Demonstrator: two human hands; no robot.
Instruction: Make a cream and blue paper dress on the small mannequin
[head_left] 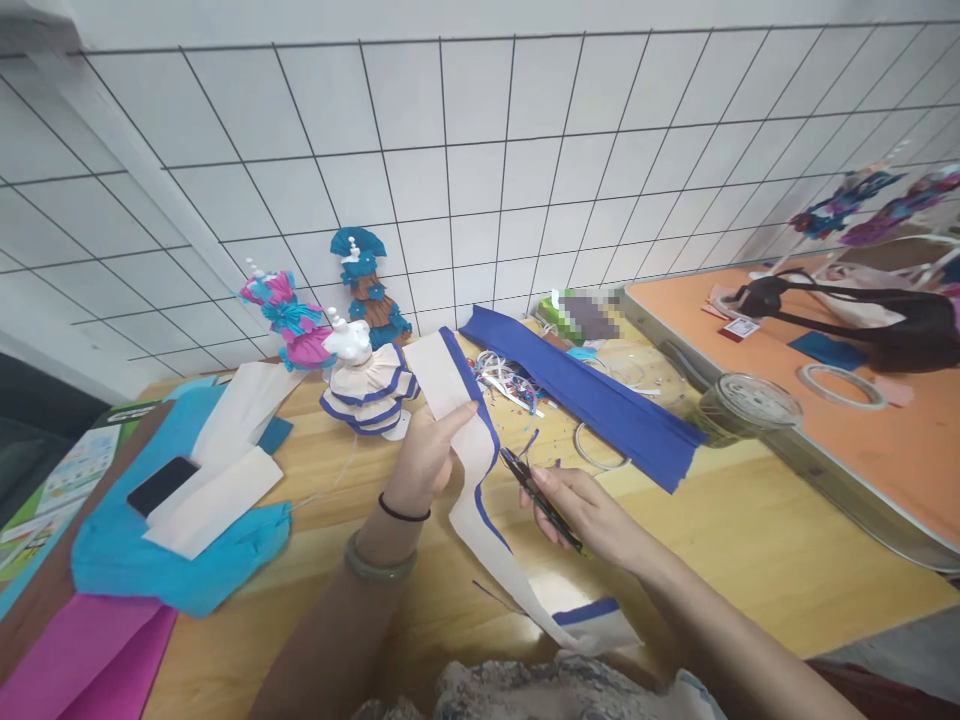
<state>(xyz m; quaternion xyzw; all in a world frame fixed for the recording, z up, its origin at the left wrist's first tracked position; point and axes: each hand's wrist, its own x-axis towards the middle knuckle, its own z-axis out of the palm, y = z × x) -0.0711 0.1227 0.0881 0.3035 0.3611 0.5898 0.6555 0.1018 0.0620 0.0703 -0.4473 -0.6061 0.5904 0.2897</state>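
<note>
My left hand [424,455] pinches a long cream crepe-paper strip [469,470] with a blue edge, holding it up over the wooden table [750,540]. The strip runs from near the wall down towards my lap. My right hand [592,515] grips dark scissors [536,495], whose tips touch the strip's blue edge. A small white figurine [365,380] in a cream and blue ruffled paper dress stands just behind my left hand.
Two more paper-dressed figures, a pink one [289,320] and a teal-brown one [369,290], stand by the tiled wall. Blue crepe paper [592,395], paper scraps, a tape ring [600,450] and a clear cup [742,405] lie right. Teal paper with a phone [161,485] lies left. An orange table [862,440] adjoins.
</note>
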